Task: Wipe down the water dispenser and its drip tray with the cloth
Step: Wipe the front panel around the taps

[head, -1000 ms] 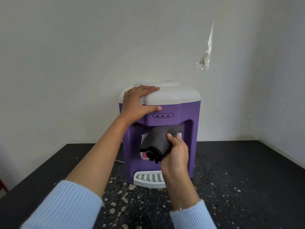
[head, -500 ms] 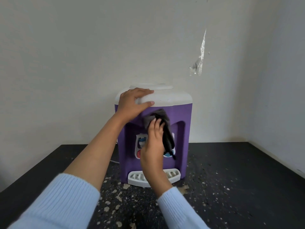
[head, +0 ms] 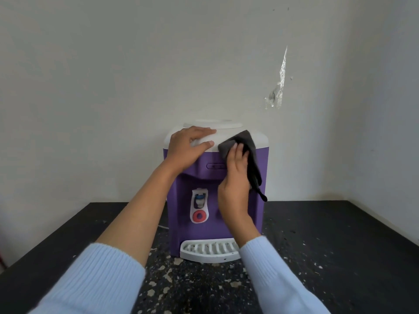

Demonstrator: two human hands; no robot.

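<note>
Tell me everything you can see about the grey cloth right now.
The cloth is dark grey, soft and bunched. The right hand presses its upper part against the water dispenser, where the white top meets the purple front. The rest hangs down the purple front beside the hand, ending in a thin dangling strand.

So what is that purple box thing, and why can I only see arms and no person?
The camera sits on the person's head, looking down, so you see only their arms in pale blue sleeves. The purple box is a water dispenser with a white top, standing on a dark speckled table. The left hand rests flat on top to steady it. The right hand presses a grey cloth against the top front edge to wipe it. The white drip tray sits at the bottom.
</note>
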